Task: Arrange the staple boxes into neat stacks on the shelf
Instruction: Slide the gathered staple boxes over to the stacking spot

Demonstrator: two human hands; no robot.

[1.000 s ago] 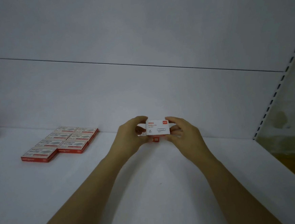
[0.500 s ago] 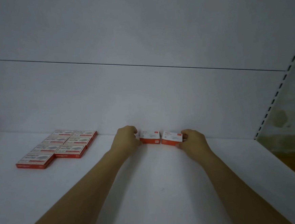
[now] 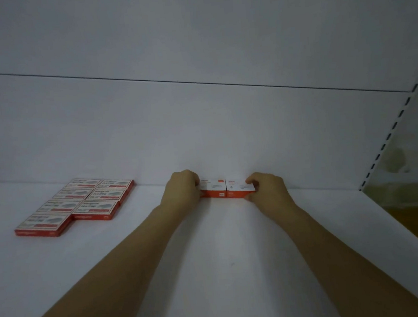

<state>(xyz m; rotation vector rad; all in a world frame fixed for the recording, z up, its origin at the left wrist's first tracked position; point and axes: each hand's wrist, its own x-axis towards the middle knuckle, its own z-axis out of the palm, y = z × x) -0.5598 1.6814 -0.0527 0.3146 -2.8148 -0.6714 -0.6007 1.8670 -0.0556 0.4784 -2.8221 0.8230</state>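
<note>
Where the arms come in: two bare forearms reach from the near edge toward the back edge, the gap between them narrowing as they go.
Shelf (image 3: 224,269): a plain white board in dim light; its right edge runs diagonally away toward the far right corner.
Flat boxes (image 3: 76,206): seven red-edged staple boxes with white printed tops, lying left of centre in two touching rows that run back to the back edge (four in the left row, three in the right), well apart from the hands.
Left hand (image 3: 181,189): fingers curled round the left end of the left box (image 3: 212,186), gripping it.
Right hand (image 3: 267,187): thumb and fingers pinching the right end of the right box (image 3: 239,188).
Pair of boxes: white tops and orange-red fronts, resting on the shelf at the middle of its back edge, side by side and touching each other.
Back panel (image 3: 201,134): white, rising straight behind the pair, crossed higher up by one thin dark seam.
Slotted upright (image 3: 388,131): a white post with a column of dark slots, standing at the far right corner.
</note>
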